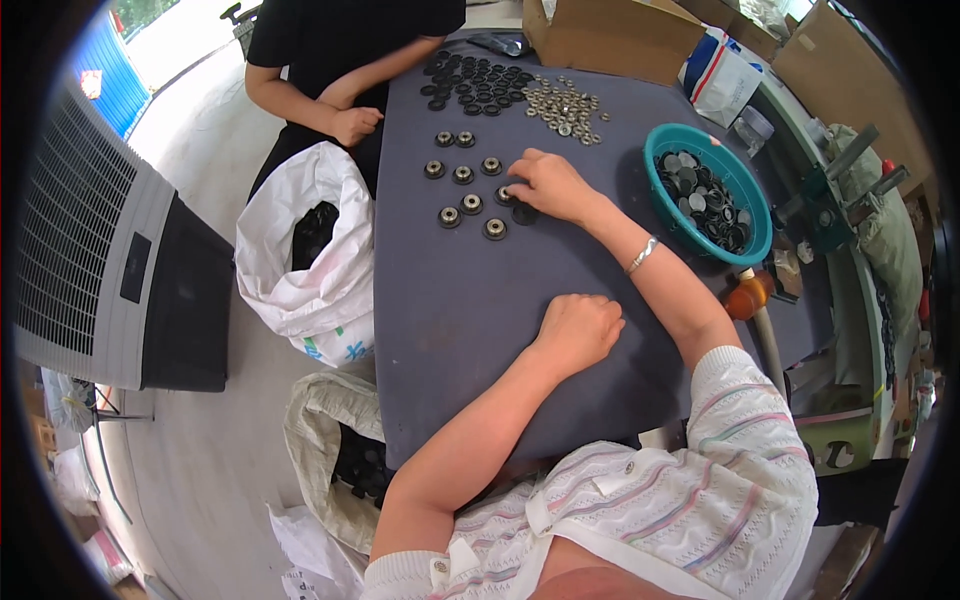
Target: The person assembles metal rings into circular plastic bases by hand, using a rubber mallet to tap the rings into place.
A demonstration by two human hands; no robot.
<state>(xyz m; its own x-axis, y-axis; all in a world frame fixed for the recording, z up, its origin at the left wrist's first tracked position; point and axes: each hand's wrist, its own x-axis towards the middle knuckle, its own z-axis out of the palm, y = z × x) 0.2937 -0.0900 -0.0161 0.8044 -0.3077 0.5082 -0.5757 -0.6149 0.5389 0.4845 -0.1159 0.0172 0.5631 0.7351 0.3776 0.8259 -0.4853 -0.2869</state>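
Observation:
My right hand point(556, 187) reaches over the grey table point(450, 330), its fingertips closed on a small metal bearing point(505, 194) seated on a black ring. Touching that place is a flat black ring point(524, 214) with no metal part on it. To the left stand several bearings on black rings, among them one bearing point(495, 229) nearest me. My left hand point(582, 330) rests on the table as a loose fist; anything inside its curled fingers is hidden.
Farther back lie many black rings point(480, 85) and a heap of loose metal bearings point(565, 105). A teal basin point(655, 190) of dark and grey discs stands right, beside an orange-headed mallet point(748, 295). White sack point(270, 250) at left; another person's hand point(355, 125) beyond it.

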